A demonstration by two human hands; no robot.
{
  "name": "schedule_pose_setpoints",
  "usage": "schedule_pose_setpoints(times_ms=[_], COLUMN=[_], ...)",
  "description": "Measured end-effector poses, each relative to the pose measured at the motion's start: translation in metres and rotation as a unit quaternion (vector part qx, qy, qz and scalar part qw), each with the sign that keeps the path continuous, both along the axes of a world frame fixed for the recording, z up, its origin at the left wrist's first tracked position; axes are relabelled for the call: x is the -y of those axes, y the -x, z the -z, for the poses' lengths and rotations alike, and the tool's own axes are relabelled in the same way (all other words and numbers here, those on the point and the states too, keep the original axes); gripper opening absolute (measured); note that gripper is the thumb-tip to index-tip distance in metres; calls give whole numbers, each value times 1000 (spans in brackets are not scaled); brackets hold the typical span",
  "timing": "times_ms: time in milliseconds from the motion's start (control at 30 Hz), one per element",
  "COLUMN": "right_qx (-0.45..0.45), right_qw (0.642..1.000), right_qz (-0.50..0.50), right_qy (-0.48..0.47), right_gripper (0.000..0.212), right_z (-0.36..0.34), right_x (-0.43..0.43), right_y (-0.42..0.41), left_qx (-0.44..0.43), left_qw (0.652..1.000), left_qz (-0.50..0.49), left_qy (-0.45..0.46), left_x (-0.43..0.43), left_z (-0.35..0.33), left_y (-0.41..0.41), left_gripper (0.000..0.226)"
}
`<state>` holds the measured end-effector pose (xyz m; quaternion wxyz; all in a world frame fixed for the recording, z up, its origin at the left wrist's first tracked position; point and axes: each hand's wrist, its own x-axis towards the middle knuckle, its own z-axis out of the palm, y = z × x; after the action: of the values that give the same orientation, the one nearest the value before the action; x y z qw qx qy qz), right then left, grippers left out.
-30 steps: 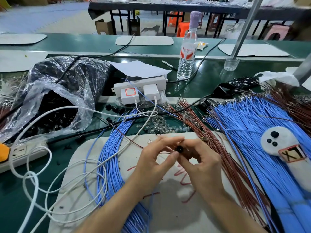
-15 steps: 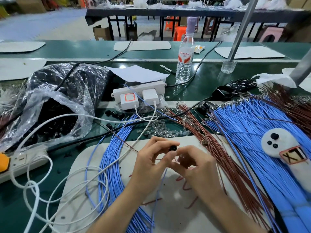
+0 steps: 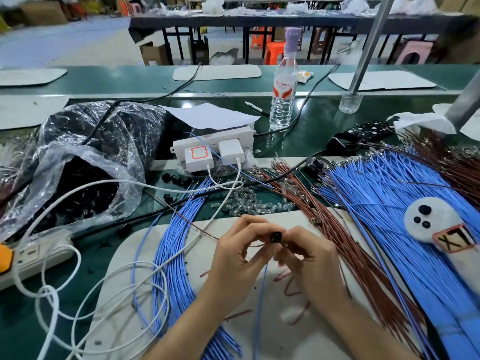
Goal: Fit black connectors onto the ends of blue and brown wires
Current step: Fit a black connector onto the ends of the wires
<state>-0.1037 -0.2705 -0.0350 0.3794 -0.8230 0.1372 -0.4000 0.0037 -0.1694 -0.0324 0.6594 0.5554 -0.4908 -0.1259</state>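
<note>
White work mat (image 3: 275,341) on a green bench (image 3: 324,123), flanked by blue wire bundles (image 3: 171,255) and brown wires (image 3: 345,245). Left hand (image 3: 239,258) pinches the black connector (image 3: 275,236) at its fingertips, above the mat's centre; one blue wire (image 3: 261,294) hangs beneath. Right hand (image 3: 309,258) curls against the connector's right side; what it clasps cannot be told.

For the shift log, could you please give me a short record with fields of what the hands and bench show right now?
left hand: pinches the black connector from the left
right hand: pinches the black connector from the right
blue wire: hangs down from between the hands
blue bundles: one left of the hands, a larger one right
brown wires: fanned out just right of the right hand
clear bag: far left, holds dark parts
water bottle: upright beyond the power strip
</note>
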Motion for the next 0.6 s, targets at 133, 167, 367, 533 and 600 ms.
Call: schedule_pose_setpoints(times_ms=[133, 167, 367, 533, 600], right_qx=[-9, -6, 21, 23, 3], right_qw=[1000, 1000, 999, 998, 998], right_qz=[5, 3, 14, 22, 18], right_qy=[4, 3, -21, -54, -67], right_gripper=[7, 7, 24, 24, 23], right_z=[2, 1, -1, 2, 3], right_x=[1, 0, -3, -3, -3], right_y=[1, 1, 0, -2, -3], left_qx=[31, 39, 42, 65, 73], left_qw=[999, 999, 999, 998, 997], left_qz=[-8, -10, -17, -27, -38], left_qy=[-5, -5, 3, -5, -8], left_x=[1, 1, 1, 0, -1], left_z=[0, 0, -3, -1, 0], left_y=[2, 2, 2, 0, -2], left_gripper=[21, 20, 25, 24, 23])
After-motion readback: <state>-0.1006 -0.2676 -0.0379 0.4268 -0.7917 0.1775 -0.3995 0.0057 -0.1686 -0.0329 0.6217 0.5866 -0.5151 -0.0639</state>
